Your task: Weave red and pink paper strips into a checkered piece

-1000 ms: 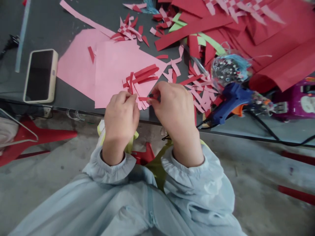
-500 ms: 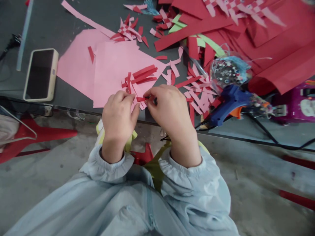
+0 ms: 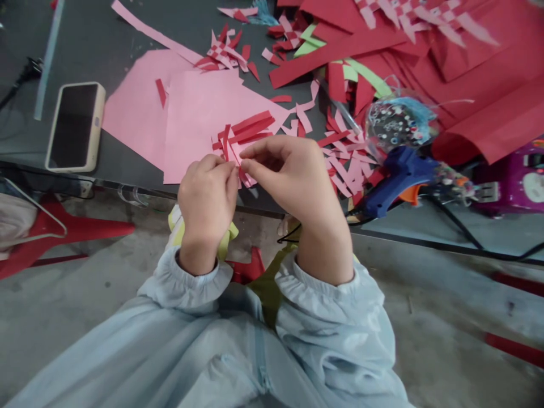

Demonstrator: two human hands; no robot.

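Close to the table's front edge, my left hand (image 3: 208, 195) pinches the lower left part of a bundle of red and pink paper strips (image 3: 230, 148), partly crossing each other. My right hand (image 3: 293, 173) comes in from the right, thumb and forefinger at the same strips near the left fingertips. Its other fingers are curled, and exactly which strip it grips is partly hidden. Just beyond both hands lie loose red paper strips (image 3: 254, 126) on a pink paper sheet (image 3: 193, 122).
On the left lies a phone (image 3: 74, 127). To the right are cut paper scraps (image 3: 346, 156), a blue glue gun (image 3: 399, 175), a bag of beads (image 3: 395, 124) and a purple object (image 3: 512, 178). Red sheets (image 3: 476, 96) and woven paper pieces (image 3: 223, 51) lie farther back.
My right hand has turned and shifted slightly up, its fingers now farther forward over the strips. The short red strip end between the fingertips no longer sticks out to the right. My left hand stays pinched.
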